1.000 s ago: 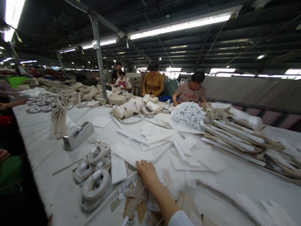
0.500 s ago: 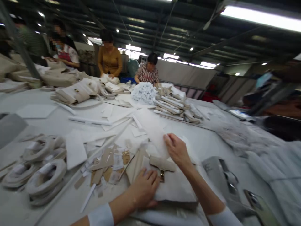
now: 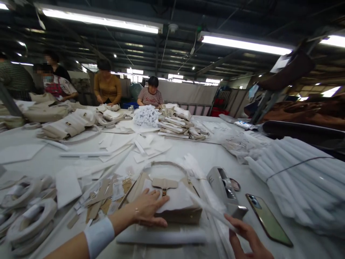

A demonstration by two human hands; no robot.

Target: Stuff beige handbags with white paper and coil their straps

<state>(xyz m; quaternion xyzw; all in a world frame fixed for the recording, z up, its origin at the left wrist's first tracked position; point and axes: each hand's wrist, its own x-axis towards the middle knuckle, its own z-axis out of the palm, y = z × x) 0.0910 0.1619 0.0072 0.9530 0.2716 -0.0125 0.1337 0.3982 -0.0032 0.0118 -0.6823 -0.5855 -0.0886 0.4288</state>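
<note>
A beige handbag (image 3: 183, 215) with a flap, a gold clasp and a raised top handle lies in front of me, white sheet material covering part of its front. My left hand (image 3: 151, 208) rests on the bag, fingers spread, close to the clasp. At the lower right, my right hand (image 3: 246, 235) pinches the end of a thin white strip (image 3: 212, 210), which stretches back toward the bag's right side. A white roll (image 3: 161, 237), blurred, lies along the bag's near edge.
Beside my right hand are a grey tape dispenser (image 3: 222, 187), a phone (image 3: 269, 219) and a bundle of white foam (image 3: 302, 180). Tags (image 3: 104, 196) and coiled straps (image 3: 32, 223) lie left. Farther back are stacked bag pieces (image 3: 175, 126) and several people at work.
My right hand has moved from above the bag down to the right, drawing white material along. My left hand still lies on the bag. The view has turned right, and the top handle now shows.
</note>
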